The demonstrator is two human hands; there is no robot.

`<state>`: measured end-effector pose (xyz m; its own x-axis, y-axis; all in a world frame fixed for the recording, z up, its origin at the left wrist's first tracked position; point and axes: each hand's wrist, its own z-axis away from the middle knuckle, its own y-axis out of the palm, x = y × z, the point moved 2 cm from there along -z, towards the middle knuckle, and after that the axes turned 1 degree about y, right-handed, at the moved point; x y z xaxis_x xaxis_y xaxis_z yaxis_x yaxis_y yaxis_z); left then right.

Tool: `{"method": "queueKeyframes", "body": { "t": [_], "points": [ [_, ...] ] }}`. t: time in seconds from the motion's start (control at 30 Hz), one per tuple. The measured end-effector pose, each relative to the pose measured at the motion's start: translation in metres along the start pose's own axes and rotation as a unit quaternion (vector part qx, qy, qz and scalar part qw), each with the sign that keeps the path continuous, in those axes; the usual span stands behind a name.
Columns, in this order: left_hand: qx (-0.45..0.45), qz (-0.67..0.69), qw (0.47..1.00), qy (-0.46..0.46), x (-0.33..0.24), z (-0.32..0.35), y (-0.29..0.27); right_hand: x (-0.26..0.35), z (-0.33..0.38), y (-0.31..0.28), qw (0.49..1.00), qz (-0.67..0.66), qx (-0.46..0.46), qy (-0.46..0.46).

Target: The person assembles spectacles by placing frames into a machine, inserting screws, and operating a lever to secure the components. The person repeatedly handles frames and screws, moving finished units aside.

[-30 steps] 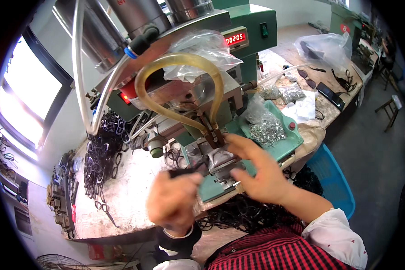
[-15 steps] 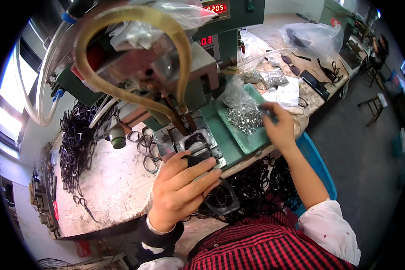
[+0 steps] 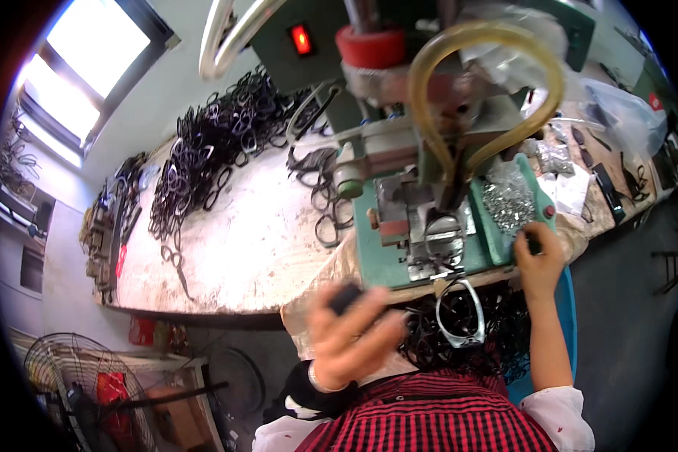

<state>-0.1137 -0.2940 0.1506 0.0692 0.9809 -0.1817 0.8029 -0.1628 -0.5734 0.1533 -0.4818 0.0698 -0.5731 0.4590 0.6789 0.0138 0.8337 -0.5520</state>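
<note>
Hands work apart: left hand (image 3: 354, 335), blurred, grips a dark eyeglass frame (image 3: 344, 296) near the body, right hand (image 3: 539, 260) pinches something small beside the green tray (image 3: 497, 237) of metal parts (image 3: 507, 202).

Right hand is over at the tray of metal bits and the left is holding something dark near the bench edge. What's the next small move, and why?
Probably pinch one small metal part with the right hand: its fingertips already rest at the green tray edge, while the left hand holds a dark piece clear of the machine.
</note>
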Motion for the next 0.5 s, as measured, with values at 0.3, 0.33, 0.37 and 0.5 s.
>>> {"method": "queueKeyframes", "body": {
  "t": [0.3, 0.33, 0.37, 0.5],
  "points": [
    [-0.105, -0.128, 0.974, -0.156, 0.158, -0.059, 0.005, 0.044, -0.027, 0.015, 0.989, -0.027, -0.035, -0.141],
    [-0.088, -0.174, 0.965, -0.173, 0.191, -0.057, 0.026, 0.048, -0.029, 0.021, 0.983, -0.01, -0.051, -0.175],
    [-0.07, -0.215, 0.948, -0.224, 0.218, -0.056, 0.051, 0.052, -0.031, 0.023, 0.977, 0.025, -0.065, -0.199],
    [0.066, -0.126, 0.892, -0.429, 0.32, 0.0, 0.125, 0.026, -0.029, 0.009, 0.984, 0.045, -0.047, -0.165]
  ]
}}
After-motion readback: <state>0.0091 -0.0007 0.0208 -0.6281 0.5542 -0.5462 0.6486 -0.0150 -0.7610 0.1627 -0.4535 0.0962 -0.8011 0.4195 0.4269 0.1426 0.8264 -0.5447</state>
